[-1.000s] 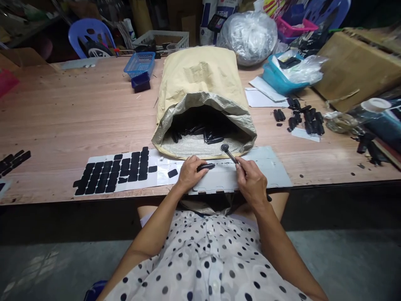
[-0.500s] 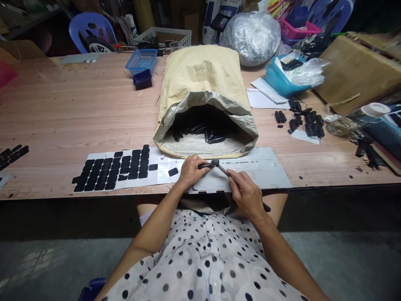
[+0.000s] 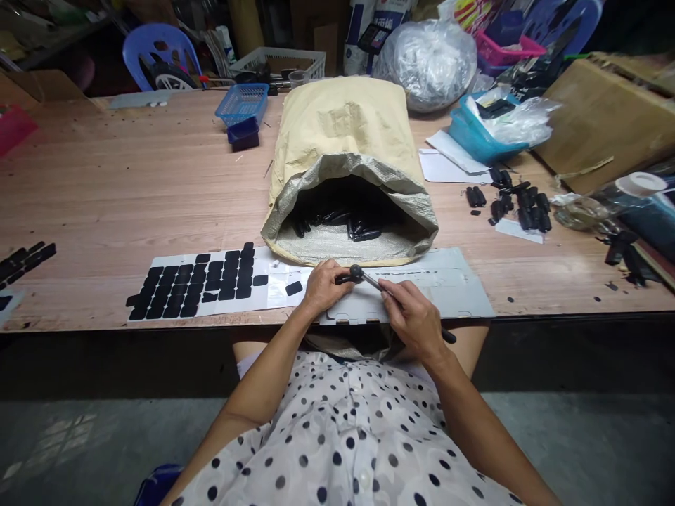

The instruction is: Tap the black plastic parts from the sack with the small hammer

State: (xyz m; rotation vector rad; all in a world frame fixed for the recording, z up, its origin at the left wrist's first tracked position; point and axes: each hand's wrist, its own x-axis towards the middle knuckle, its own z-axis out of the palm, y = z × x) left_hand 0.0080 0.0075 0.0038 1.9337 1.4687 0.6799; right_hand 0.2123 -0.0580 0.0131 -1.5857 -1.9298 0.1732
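My left hand is closed over one end of a small black piece, holding it on the grey board at the table's front edge. In my right hand is a slim tool with a metal shaft and a dark handle end showing behind the hand. A dark rounded lump sits where the shaft meets the black piece; which of the two it belongs to I cannot tell. Just left lies a white sheet bearing rows of black rounded stickers.
A large yellow sack lies ahead, its mouth facing me, with black pieces inside. More black pieces are heaped at right near a cardboard box. Blue baskets and a teal tub stand farther back.
The view has shifted slightly. Both hands keep their hold; the tool and the dark lump have moved slightly left against the left hand.
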